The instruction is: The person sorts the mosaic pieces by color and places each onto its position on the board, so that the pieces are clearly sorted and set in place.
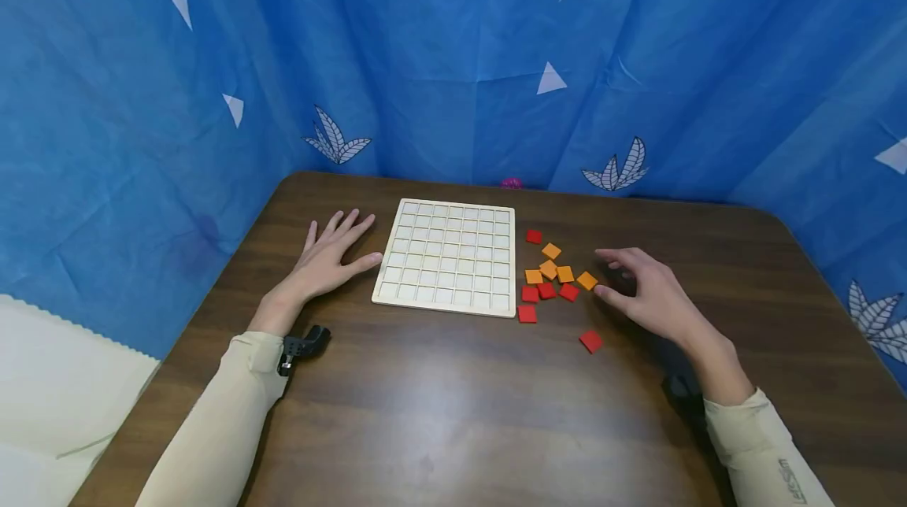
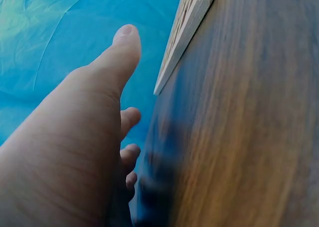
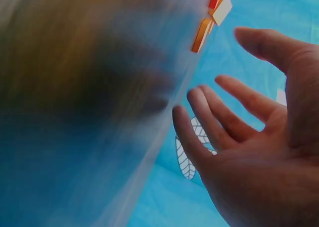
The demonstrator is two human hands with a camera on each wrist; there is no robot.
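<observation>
A pale wooden board marked off in a grid of square cells lies flat on the table. My left hand is just left of it, fingers spread and thumb tip right at the board's left edge; the left wrist view shows the thumb near the board's side. Right of the board are several small square tiles, some orange, some red. My right hand hovers beside them, fingers loosely bent with nothing between them, thumb tip close to the rightmost orange tile.
A lone red tile lies nearer to me, and another red tile sits at the far end of the group. The dark wooden table stretches toward me. Behind it hangs a blue curtain with white shapes and leaves.
</observation>
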